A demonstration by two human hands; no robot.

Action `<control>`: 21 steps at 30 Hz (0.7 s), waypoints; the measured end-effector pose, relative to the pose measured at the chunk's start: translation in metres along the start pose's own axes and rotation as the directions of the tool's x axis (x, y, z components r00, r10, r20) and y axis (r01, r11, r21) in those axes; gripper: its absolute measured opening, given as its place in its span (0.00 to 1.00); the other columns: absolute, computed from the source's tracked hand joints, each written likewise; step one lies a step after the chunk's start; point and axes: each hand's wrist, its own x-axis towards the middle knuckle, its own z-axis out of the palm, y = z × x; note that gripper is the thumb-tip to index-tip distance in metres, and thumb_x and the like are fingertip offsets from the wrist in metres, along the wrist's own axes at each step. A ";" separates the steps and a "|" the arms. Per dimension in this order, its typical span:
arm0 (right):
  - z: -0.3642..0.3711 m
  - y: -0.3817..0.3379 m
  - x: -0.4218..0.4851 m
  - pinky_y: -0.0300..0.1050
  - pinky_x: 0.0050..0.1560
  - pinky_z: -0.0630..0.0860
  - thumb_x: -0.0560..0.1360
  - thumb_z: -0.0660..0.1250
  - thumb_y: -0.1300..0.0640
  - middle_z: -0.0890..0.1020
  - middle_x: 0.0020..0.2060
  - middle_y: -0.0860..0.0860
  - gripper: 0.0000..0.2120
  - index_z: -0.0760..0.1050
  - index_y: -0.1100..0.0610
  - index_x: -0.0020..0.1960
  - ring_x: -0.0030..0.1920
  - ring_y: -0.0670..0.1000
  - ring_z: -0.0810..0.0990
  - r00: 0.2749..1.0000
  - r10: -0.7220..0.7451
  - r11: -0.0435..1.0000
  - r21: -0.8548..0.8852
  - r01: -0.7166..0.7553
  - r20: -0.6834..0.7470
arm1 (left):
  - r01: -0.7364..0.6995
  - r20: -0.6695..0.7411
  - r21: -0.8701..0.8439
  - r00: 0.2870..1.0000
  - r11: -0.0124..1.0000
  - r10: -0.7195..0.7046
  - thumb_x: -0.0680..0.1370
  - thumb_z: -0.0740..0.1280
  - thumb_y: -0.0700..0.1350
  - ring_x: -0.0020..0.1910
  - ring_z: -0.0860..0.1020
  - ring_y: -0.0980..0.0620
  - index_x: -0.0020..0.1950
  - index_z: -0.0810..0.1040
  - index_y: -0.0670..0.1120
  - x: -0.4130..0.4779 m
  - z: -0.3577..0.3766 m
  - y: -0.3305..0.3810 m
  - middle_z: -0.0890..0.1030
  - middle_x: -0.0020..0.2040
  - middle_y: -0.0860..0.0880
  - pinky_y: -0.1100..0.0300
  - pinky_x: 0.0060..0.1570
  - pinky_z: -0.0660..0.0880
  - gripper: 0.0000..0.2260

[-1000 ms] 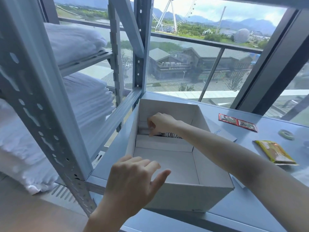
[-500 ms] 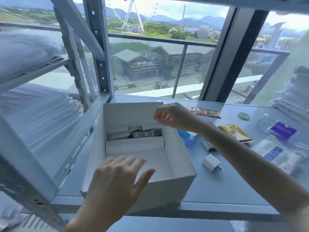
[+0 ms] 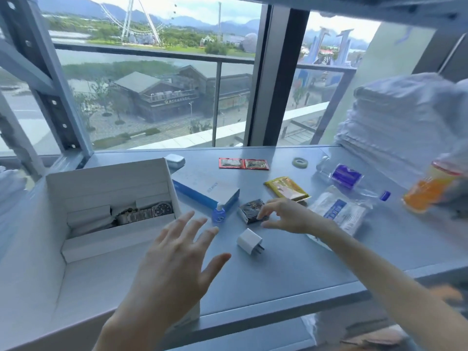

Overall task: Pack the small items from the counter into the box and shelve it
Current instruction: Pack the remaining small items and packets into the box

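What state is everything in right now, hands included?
Box: open.
Watch: lying in the box's far compartment.
Left hand: open, fingers spread.
Right hand: open, fingers at the dark packet.
Charger: lying on the counter.
Water bottle: capped, on its side.

Bright daylight through window (image 3: 157, 97); soft shadows; wide-angle edge bending; right edge motion-blurred.

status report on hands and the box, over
Left hand open, above white cardboard box wall. Right hand fingers at small dark packet, grip unclear. Metal wristwatch already in box. Small blue bottle, white plug adapter close beside packet.
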 end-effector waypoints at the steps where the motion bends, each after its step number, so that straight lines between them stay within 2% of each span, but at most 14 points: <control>1: 0.008 0.000 -0.001 0.40 0.51 0.71 0.73 0.69 0.52 0.79 0.50 0.52 0.11 0.79 0.56 0.53 0.51 0.50 0.77 0.999 -0.013 1.000 0.017 0.013 0.032 | 0.007 0.004 -0.014 1.000 1.000 -0.007 0.69 0.36 0.68 0.74 0.55 0.54 0.69 0.67 0.56 0.002 0.005 -0.002 0.66 0.71 0.55 0.56 0.69 0.57 0.37; 3: 0.022 -0.002 0.001 0.41 0.52 0.71 0.73 0.69 0.48 0.78 0.51 0.50 0.14 0.77 0.54 0.55 0.53 0.48 0.75 0.996 -0.048 0.999 0.027 0.046 0.071 | 0.033 -0.008 -0.085 0.999 0.996 -0.034 0.67 0.35 0.70 0.74 0.48 0.58 0.70 0.65 0.58 0.002 0.011 -0.005 0.62 0.73 0.57 0.58 0.70 0.52 0.38; 6: 0.039 -0.005 0.006 0.47 0.57 0.71 0.70 0.69 0.42 0.75 0.54 0.49 0.21 0.72 0.51 0.59 0.55 0.49 0.74 0.994 -0.052 0.999 -0.003 0.053 0.098 | 0.039 -0.011 -0.094 0.999 0.995 -0.040 0.68 0.38 0.70 0.74 0.49 0.58 0.68 0.70 0.56 0.000 0.011 -0.005 0.67 0.70 0.56 0.57 0.70 0.54 0.37; 9: 0.053 -0.007 0.011 0.48 0.57 0.71 0.69 0.69 0.41 0.72 0.53 0.47 0.23 0.70 0.49 0.59 0.57 0.49 0.71 0.996 -0.035 0.999 -0.004 0.035 0.085 | 0.052 0.008 -0.072 0.999 0.996 -0.051 0.69 0.37 0.71 0.74 0.45 0.60 0.68 0.68 0.57 0.000 0.011 -0.004 0.66 0.71 0.58 0.60 0.70 0.51 0.37; 11: 0.056 -0.008 0.015 0.45 0.54 0.71 0.69 0.70 0.45 0.71 0.50 0.46 0.22 0.69 0.49 0.59 0.55 0.49 0.72 0.997 -0.035 0.999 0.026 0.033 0.068 | 0.065 0.008 -0.064 0.998 0.996 -0.065 0.72 0.40 0.72 0.73 0.44 0.61 0.68 0.67 0.57 -0.002 0.010 -0.004 0.65 0.71 0.59 0.62 0.70 0.51 0.34; 14: 0.053 -0.012 0.021 0.40 0.48 0.69 0.68 0.69 0.52 0.75 0.53 0.49 0.23 0.69 0.52 0.61 0.50 0.47 0.73 0.998 -0.064 0.997 0.041 0.064 0.015 | 0.054 0.013 -0.045 0.998 0.998 -0.053 0.71 0.39 0.69 0.73 0.42 0.62 0.69 0.65 0.57 -0.005 0.010 -0.005 0.61 0.72 0.59 0.62 0.70 0.50 0.33; 16: 0.044 -0.018 0.024 0.41 0.47 0.71 0.67 0.70 0.54 0.77 0.54 0.50 0.24 0.69 0.53 0.62 0.50 0.48 0.74 0.997 -0.072 0.996 0.058 0.073 -0.026 | 0.027 0.019 -0.044 0.999 0.999 -0.026 0.70 0.36 0.71 0.72 0.39 0.64 0.70 0.63 0.58 -0.008 0.007 -0.005 0.57 0.74 0.59 0.64 0.70 0.48 0.36; 19: 0.025 -0.031 0.028 0.43 0.48 0.76 0.67 0.71 0.58 0.79 0.52 0.53 0.24 0.70 0.55 0.61 0.50 0.52 0.78 0.990 -0.099 0.985 0.131 0.111 -0.096 | 0.001 0.002 -0.097 1.000 0.995 -0.001 0.68 0.32 0.69 0.69 0.37 0.68 0.71 0.62 0.58 -0.019 0.000 -0.010 0.54 0.74 0.61 0.67 0.68 0.45 0.38; 21: 0.010 -0.043 0.030 0.34 0.46 0.74 0.67 0.71 0.61 0.79 0.53 0.53 0.25 0.70 0.56 0.62 0.51 0.50 0.78 0.981 -0.132 0.973 0.172 0.156 -0.141 | 0.002 -0.035 -0.128 0.999 0.992 -0.006 0.71 0.35 0.68 0.71 0.42 0.67 0.72 0.62 0.58 -0.031 -0.005 -0.020 0.56 0.74 0.62 0.66 0.67 0.48 0.35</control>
